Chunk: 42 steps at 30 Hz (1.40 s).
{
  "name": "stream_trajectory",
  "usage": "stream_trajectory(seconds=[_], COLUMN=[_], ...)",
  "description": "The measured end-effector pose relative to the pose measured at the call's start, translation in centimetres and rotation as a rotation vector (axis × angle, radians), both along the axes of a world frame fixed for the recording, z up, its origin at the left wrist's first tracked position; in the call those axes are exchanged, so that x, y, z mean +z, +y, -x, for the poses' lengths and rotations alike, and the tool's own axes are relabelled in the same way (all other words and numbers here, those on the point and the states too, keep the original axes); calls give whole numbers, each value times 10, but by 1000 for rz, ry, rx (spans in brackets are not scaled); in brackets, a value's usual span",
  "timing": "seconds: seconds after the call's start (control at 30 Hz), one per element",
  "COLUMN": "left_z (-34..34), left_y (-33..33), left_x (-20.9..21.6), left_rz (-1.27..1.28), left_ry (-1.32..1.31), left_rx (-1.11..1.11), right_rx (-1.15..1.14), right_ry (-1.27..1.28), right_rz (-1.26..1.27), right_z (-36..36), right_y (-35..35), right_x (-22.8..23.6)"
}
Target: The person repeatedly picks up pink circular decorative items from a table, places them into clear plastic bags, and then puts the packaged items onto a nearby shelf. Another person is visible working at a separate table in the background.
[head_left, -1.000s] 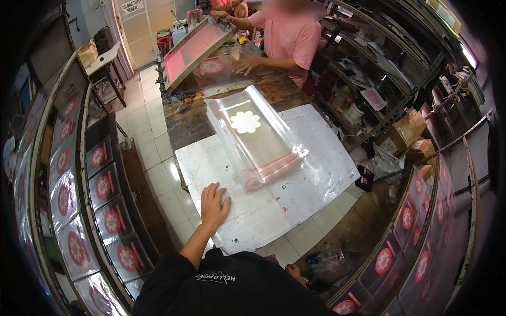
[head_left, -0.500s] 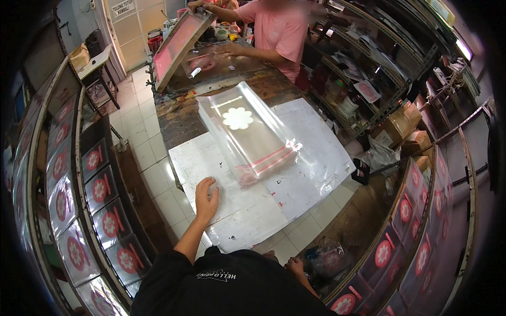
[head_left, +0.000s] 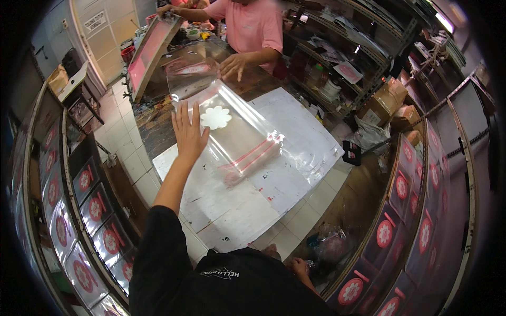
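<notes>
My left hand (head_left: 190, 134) reaches forward over the left edge of a stack of clear plastic bags (head_left: 240, 142), fingers spread and holding nothing. A white flower shape (head_left: 216, 117) shows through the stack's far half, and pink lines cross its near end. Just beyond my fingertips is a clear plastic bag with a pink print (head_left: 192, 71), beside a co-worker's hand (head_left: 234, 66). Low at my right side, my right hand (head_left: 300, 267) has curled fingers. What they hold, if anything, I cannot make out.
A co-worker in a pink shirt (head_left: 253, 26) holds up a tilted printing screen (head_left: 153, 55) at the table's far end. White board (head_left: 300, 124) covers the near tabletop. Racks of printed bags (head_left: 110, 239) flank me; cardboard boxes (head_left: 383, 102) stand at right.
My left hand has moved forward from the board's near left to the stack's far left edge. The co-worker's lower hand and the printed bag have come nearer the stack. The view has shifted.
</notes>
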<state>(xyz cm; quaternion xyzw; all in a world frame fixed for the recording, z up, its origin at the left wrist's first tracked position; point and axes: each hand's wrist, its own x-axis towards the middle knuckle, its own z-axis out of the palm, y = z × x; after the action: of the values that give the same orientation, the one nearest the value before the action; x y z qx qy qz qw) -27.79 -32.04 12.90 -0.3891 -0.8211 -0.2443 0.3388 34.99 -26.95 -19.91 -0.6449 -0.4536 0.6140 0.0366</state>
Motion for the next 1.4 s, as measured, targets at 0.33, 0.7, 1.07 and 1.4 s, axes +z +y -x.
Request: stream_trajectory(seconds=[0.33,0.7,1.07,1.4], left_z=[46,-195,-386,-406], left_y=[56,80,103,119], left_x=[-45,-5,-39,-29], left_rz=[646,615,713,698], left_ry=[-57,-98,-152,-597], left_rx=[-124,-714,-1283,-1477], right_rx=[-84,-216,-360,-560], right_ry=[-99,1008,729,374], right_rz=[-67,-87,-585,-616], right_z=[-22,116,79,-41], right_y=[-36,36,51,117], right_x=[-3,226,260,243])
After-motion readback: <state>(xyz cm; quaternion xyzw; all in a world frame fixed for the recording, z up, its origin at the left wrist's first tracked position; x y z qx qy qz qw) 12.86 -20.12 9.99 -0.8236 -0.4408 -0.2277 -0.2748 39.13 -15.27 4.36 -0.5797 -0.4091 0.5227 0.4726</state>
